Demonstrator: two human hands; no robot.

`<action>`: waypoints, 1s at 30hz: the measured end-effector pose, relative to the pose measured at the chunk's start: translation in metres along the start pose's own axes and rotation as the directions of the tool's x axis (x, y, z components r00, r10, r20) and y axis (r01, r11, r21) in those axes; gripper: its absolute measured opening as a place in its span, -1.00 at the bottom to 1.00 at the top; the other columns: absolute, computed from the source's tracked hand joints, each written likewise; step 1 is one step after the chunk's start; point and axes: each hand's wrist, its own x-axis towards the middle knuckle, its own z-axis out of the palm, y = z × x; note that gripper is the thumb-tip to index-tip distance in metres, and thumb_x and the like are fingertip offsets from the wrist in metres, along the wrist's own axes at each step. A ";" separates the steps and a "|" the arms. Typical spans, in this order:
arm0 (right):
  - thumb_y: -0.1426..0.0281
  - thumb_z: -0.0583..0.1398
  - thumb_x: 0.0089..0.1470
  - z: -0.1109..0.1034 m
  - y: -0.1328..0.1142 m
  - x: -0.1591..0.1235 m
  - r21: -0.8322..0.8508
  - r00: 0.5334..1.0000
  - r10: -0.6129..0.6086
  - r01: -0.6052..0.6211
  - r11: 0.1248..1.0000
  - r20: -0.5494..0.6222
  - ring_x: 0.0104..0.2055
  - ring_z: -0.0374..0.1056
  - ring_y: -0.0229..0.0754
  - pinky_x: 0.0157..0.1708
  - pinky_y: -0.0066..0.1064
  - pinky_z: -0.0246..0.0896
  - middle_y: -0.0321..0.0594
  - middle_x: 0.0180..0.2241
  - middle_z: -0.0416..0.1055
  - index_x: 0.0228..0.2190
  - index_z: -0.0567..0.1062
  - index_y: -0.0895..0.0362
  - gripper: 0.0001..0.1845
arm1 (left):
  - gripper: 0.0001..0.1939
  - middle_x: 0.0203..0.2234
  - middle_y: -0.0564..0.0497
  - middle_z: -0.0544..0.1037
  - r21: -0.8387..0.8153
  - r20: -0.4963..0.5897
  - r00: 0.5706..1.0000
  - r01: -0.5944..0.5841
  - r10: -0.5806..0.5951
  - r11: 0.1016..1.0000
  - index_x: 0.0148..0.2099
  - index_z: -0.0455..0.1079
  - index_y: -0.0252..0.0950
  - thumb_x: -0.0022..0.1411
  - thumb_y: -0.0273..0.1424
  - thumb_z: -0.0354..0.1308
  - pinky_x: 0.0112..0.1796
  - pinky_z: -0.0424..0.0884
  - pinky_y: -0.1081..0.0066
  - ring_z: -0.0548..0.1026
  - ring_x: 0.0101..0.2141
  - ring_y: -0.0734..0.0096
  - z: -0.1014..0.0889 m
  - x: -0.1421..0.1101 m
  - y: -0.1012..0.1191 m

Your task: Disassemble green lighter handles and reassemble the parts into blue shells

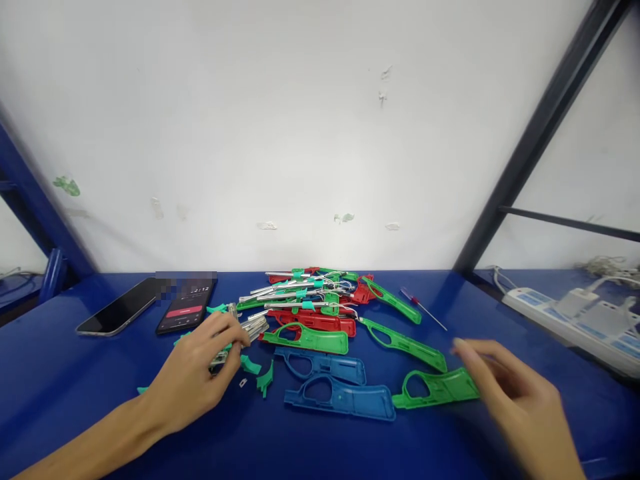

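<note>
My left hand [197,377] rests on the blue table [60,373], fingers curled over a small heap of metal pieces and green clips [250,327]. My right hand [515,397] is blurred and touches the end of a green plastic handle shell [433,389]. Between the hands lie two blue shells [340,399] and a green one [310,339]. Behind them is a pile of red and green shells with metal tubes [310,297].
Two phones [187,307] lie at the back left. A small red screwdriver [423,308] lies right of the pile. A white power strip [575,320] with plugs sits at the far right. A white wall stands behind the table, and a dark frame post [525,153] rises at right.
</note>
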 end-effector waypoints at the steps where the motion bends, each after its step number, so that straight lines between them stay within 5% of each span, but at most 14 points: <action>1: 0.00 0.23 0.37 0.009 -0.013 0.013 -0.052 0.991 -0.124 0.127 0.991 0.059 -0.54 0.40 -0.18 -0.60 -0.43 0.24 -0.33 -0.50 0.53 -0.26 0.62 0.05 -0.60 | -0.77 -0.25 0.06 0.51 -0.002 0.004 1.000 -0.023 0.023 1.000 -0.14 0.47 -0.17 0.53 -0.43 -0.01 -0.21 0.39 0.41 0.48 -0.23 0.39 0.001 0.000 -0.002; 2: 0.08 0.17 0.45 0.020 -0.027 0.027 -0.104 0.950 -0.272 0.290 0.951 0.154 -0.60 0.33 -0.22 -0.61 -0.43 0.21 -0.39 -0.58 0.43 -0.21 0.62 0.05 -0.64 | -0.77 -0.26 0.06 0.52 -0.003 0.007 0.999 -0.040 0.040 0.999 -0.14 0.47 -0.17 0.53 -0.44 0.00 -0.22 0.39 0.42 0.47 -0.24 0.39 0.001 0.001 -0.004; 4: 0.19 0.13 0.50 0.049 -0.052 0.054 -0.122 0.792 -0.494 0.565 0.816 0.360 -0.52 0.43 -0.22 -0.48 -0.41 0.32 -0.37 -0.48 0.52 -0.11 0.61 0.03 -0.71 | -0.77 -0.28 0.07 0.52 0.002 0.006 0.999 -0.053 0.053 0.999 -0.13 0.47 -0.17 0.54 -0.46 0.00 -0.25 0.37 0.43 0.45 -0.29 0.41 -0.001 0.002 -0.008; 7: 0.19 0.28 0.40 0.095 -0.072 0.082 -0.075 0.630 -0.601 0.719 0.691 0.491 -0.15 0.57 -0.06 -0.26 -0.32 0.42 -0.22 -0.16 0.64 -0.06 0.64 -0.01 -0.79 | -0.77 -0.30 0.08 0.52 0.021 -0.011 0.998 -0.055 0.055 0.998 -0.12 0.47 -0.19 0.55 -0.48 -0.01 -0.26 0.36 0.42 0.44 -0.32 0.42 -0.005 0.003 -0.012; 10: 0.15 0.22 0.44 0.127 -0.071 0.089 -0.086 0.556 -0.645 0.789 0.609 0.524 -0.14 0.53 -0.01 -0.29 -0.29 0.39 -0.12 -0.17 0.58 -0.04 0.64 0.07 -0.70 | -0.75 -0.31 0.07 0.53 0.041 -0.015 0.998 -0.066 0.067 0.997 -0.14 0.46 -0.20 0.54 -0.49 -0.02 -0.24 0.36 0.40 0.43 -0.29 0.39 -0.005 0.003 -0.012; 14: 0.17 0.16 0.49 0.141 -0.057 0.085 -0.118 0.540 -0.673 0.816 0.566 0.505 -0.19 0.49 0.01 -0.44 -0.35 0.23 -0.11 -0.22 0.51 -0.06 0.62 0.09 -0.69 | -0.73 -0.30 0.05 0.52 0.056 0.003 0.996 -0.084 0.084 0.995 -0.15 0.45 -0.20 0.54 -0.52 -0.05 -0.22 0.34 0.37 0.41 -0.27 0.35 -0.002 0.000 -0.007; 21: 0.19 0.13 0.52 0.152 -0.049 0.085 -0.137 0.585 -0.689 0.795 0.590 0.427 -0.20 0.48 -0.01 -0.54 -0.39 0.05 -0.12 -0.27 0.50 -0.21 0.56 0.08 -0.69 | -0.75 -0.27 0.03 0.52 0.040 0.010 0.993 -0.116 0.115 0.992 -0.10 0.45 -0.20 0.52 -0.57 -0.03 -0.24 0.33 0.36 0.39 -0.24 0.33 -0.002 -0.002 -0.001; 26: 0.24 0.19 0.50 0.147 -0.057 0.088 -0.103 0.595 -0.725 0.792 0.601 0.347 -0.19 0.49 -0.05 -0.31 -0.31 0.28 -0.15 -0.23 0.61 -0.21 0.54 0.08 -0.76 | -0.76 -0.23 0.03 0.50 0.058 -0.016 0.992 -0.124 0.125 0.991 -0.05 0.43 -0.18 0.52 -0.58 -0.01 -0.23 0.35 0.37 0.39 -0.21 0.34 -0.003 0.000 0.000; 30: 0.25 0.16 0.53 0.136 -0.066 0.087 -0.060 0.593 -0.757 0.796 0.602 0.276 -0.27 0.51 -0.10 -0.18 -0.27 0.27 -0.22 -0.29 0.65 -0.17 0.54 0.08 -0.77 | -0.72 -0.08 -0.03 0.46 0.107 -0.079 0.992 -0.089 0.098 0.990 0.14 0.40 -0.17 0.52 -0.54 0.01 -0.12 0.41 0.32 0.42 -0.12 0.30 -0.004 -0.002 0.004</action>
